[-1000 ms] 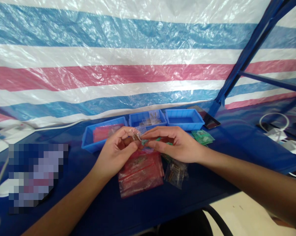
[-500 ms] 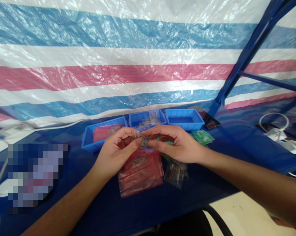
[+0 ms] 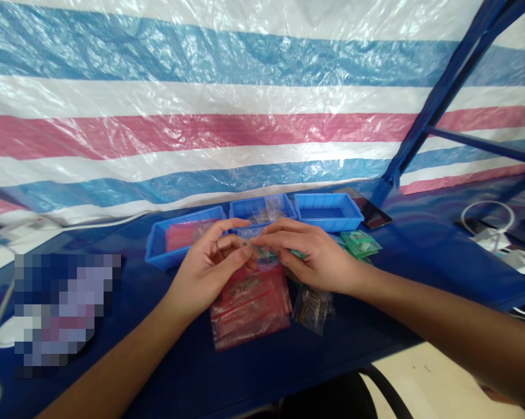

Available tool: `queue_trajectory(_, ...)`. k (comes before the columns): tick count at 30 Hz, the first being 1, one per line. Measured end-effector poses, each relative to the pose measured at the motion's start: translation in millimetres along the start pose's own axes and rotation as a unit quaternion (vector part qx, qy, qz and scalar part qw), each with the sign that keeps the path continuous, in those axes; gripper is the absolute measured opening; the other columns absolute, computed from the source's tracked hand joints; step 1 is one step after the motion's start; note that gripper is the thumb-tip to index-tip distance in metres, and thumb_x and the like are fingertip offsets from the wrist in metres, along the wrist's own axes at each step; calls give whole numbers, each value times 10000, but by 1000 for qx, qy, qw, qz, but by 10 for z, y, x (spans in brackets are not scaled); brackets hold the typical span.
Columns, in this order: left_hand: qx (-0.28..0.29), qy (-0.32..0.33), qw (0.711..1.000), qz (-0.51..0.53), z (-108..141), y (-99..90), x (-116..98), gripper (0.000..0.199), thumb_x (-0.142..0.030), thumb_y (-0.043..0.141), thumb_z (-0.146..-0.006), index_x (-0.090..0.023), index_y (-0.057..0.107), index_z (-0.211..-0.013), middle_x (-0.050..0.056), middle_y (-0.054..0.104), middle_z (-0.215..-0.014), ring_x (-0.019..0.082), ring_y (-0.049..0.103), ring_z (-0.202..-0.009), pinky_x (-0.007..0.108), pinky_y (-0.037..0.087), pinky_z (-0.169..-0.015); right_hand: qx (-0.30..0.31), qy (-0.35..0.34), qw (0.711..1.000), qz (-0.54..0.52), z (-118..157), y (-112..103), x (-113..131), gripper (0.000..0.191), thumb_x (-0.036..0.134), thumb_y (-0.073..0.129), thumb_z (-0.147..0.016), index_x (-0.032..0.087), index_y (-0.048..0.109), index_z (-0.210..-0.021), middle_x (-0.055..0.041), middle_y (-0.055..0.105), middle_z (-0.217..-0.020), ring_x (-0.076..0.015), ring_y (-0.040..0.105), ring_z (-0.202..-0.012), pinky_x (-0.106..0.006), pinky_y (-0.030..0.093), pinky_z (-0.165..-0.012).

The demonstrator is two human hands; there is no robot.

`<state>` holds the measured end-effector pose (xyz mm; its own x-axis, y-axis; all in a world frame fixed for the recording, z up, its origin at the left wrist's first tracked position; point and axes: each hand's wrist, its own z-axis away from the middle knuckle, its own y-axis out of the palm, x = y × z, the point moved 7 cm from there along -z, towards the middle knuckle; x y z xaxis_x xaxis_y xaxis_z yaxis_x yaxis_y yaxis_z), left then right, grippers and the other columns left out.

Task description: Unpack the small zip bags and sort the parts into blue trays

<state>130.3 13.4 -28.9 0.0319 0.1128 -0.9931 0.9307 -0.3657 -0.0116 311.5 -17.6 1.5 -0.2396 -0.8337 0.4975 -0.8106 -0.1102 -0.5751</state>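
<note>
Both hands — left (image 3: pixel 216 265) and right (image 3: pixel 317 256) — meet above the red bags (image 3: pixel 251 308), each grip closed on a small clear bag (image 3: pixel 259 237); three blue trays (image 3: pixel 327 212) line the counter's (image 3: pixel 170 361) far side.

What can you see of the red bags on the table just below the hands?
The red bags look like thin, glossy, see-through plastic, wrinkled, with creases or edges running across. They lie flat and overlapping on the blue table; I can't count them. The left hand hides their far left corner; contact is unclear. A clear bag lies beside their right edge.
</note>
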Motion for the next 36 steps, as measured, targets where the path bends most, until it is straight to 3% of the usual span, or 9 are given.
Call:
queue_trajectory(3,20,-6,1000,-4,16,26,-2,660,-340,846,-937,-222,545,-1512,-9,761,-844,172,753,-762,283,597,-782,2,7,1000,18,6,5,-15,456,91,549,-1046,277,729,-1421,-105,744,-1245,-243,719,-1163,-397,591,-1017)
queue_trajectory(5,37,-7,999,-9,32,46,-12,625,-348,828,-955,-216,567,-1508,0,762,-836,175,754,-739,281,593,-754,1,19,1000,25,13,-3,-25,358,154,608,-1051,277,765,-1348,-88,741,-1128,-235,720,-1054,-377,590,-949)
queue_trajectory(9,57,-13,998,-38,57,64,-20,351,-435,755,-1013,-183,745,-1256,50,788,-859,190,754,-740,276,580,-706,0,37,998,47,17,-32,-19,203,209,673,-1029,243,790,-1191,-59,681,-945,-219,666,-889,-349,539,-811)
queue_trajectory(14,33,-12,997,-75,30,51,-34,338,-486,827,-945,-183,794,-1092,53,796,-909,168,711,-727,256,560,-683,-29,98,995,-10,-4,-84,-47,122,112,674,-953,200,746,-998,20,552,-786,-153,575,-736,-294,445,-703)
queue_trajectory(17,19,0,995,-96,4,63,-47,318,-449,891,-882,-173,776,-990,16,739,-792,131,622,-638,225,482,-595,-35,140,988,-51,4,-66,-93,73,140,693,-942,196,739,-952,37,534,-758,-131,533,-692,-277,416,-661)
queue_trajectory(22,39,26,991,-122,23,129,-79,280,-439,809,-957,-171,731,-944,-35,572,-689,99,466,-585,216,382,-554,-32,187,976,-102,23,5,-147,35,173,708,-911,188,737,-922,45,527,-747,-113,493,-654,-259,389,-615)
queue_trajectory(29,75,56,983,-157,84,167,-96,287,-443,740,-1009,-173,699,-922,-3,573,-798,127,483,-692,231,400,-623,-27,236,960,-146,33,48,-155,56,162,706,-846,193,663,-863,50,510,-744,-115,476,-671,-256,383,-615)
queue_trajectory(36,58,58,984,-159,79,155,-129,271,-437,745,-1009,-180,708,-931,-2,593,-810,124,484,-671,236,403,-626,-29,258,946,-191,47,52,-183,62,182,704,-844,196,648,-865,56,474,-725,-118,428,-650,-269,348,-601)
